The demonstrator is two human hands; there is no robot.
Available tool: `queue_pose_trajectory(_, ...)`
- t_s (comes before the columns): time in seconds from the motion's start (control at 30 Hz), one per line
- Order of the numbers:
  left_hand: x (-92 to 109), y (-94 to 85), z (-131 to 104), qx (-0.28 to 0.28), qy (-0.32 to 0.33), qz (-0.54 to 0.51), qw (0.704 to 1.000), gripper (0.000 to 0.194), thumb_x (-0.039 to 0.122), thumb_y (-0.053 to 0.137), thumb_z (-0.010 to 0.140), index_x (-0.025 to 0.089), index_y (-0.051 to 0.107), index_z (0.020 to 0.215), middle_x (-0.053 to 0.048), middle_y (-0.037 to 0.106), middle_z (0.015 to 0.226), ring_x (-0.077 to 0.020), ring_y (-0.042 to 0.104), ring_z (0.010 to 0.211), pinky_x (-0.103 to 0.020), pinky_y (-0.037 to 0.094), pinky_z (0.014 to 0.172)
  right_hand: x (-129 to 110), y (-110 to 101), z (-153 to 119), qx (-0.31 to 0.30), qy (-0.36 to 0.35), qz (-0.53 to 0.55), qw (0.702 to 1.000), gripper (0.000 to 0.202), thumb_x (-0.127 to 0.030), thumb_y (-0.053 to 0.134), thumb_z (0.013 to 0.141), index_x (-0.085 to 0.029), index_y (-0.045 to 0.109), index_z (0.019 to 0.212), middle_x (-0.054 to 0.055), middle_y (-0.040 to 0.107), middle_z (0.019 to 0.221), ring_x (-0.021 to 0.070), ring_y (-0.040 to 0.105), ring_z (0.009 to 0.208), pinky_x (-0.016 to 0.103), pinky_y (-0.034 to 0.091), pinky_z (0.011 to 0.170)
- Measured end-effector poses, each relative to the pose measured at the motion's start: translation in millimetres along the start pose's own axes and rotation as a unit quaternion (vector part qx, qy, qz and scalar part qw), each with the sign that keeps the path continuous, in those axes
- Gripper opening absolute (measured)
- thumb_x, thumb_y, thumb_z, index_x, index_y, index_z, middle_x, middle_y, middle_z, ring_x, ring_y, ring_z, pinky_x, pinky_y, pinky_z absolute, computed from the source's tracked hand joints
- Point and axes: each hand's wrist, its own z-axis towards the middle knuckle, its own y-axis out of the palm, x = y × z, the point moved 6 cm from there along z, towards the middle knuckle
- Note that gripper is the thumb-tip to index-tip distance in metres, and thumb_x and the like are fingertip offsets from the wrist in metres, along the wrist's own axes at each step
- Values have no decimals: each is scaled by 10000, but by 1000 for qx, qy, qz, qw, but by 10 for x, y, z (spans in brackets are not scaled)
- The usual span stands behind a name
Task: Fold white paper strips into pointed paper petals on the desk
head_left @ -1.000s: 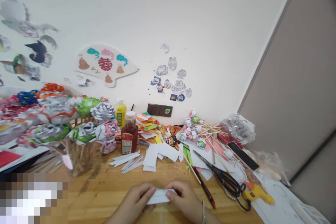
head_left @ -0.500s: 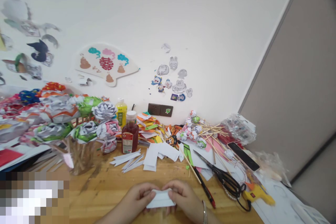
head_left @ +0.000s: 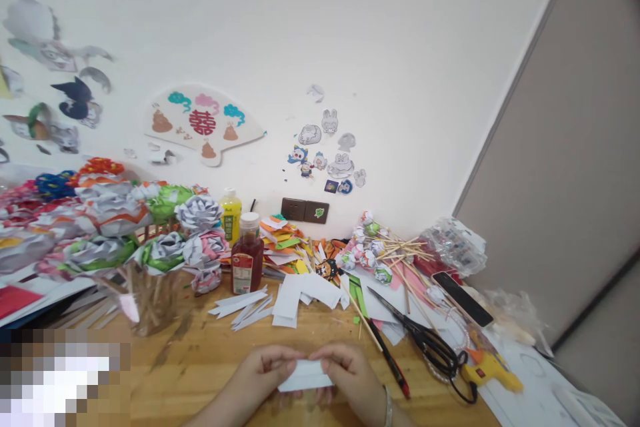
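A small white folded paper point(head_left: 306, 377) is held low over the wooden table point(head_left: 210, 360), near its front edge. My left hand point(head_left: 267, 373) pinches its left end, thumb on top and fingers behind. At the right end, my right hand point(head_left: 347, 370) grips it the same way, a bracelet on its wrist. A crease runs across the paper. Beyond the hands lie white paper rectangles point(head_left: 287, 300) and narrow white strips point(head_left: 250, 310).
Paper flowers point(head_left: 170, 250) on sticks stand at the left beside a red-brown bottle point(head_left: 247, 257). Black scissors point(head_left: 430, 340), a red-tipped pen point(head_left: 395, 367), a yellow glue gun point(head_left: 493, 373) and a phone point(head_left: 463, 299) lie at the right.
The near edge of the paper has tipped up slightly, and fingers show a little more below it. Both hands keep their hold in nearly the same place.
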Motion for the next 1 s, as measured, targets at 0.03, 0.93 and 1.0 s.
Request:
queue_pose_trajectory(0.03,-16,3,5,-2,-1,-1,1000,741,765,606,544,132,668,924,-24,641,621,-140,528,511,-251,440,505,3,-1,-3,0,-3,-12,1000,503,-606,610,703,-134,675,867,17,609,581,130,567,432,217,422,416)
queue_pose_trajectory(0.93,146,88,-42,16,53,65,996,545,676,576,625,166,596,813,37,538,566,-133,487,506,-233,399,554,-23,-6,-24,9,-18,-116,993,277,-389,561,755,-161,620,900,21,594,745,147,569,586,235,434,518)
queue_pose_trajectory(1.0,152,85,-47,22,51,73,996,531,667,569,635,168,594,815,43,532,550,-132,489,505,-233,401,563,-13,-19,-19,12,-21,-119,993,294,-416,563,758,-163,623,896,13,586,716,142,545,573,231,423,508)
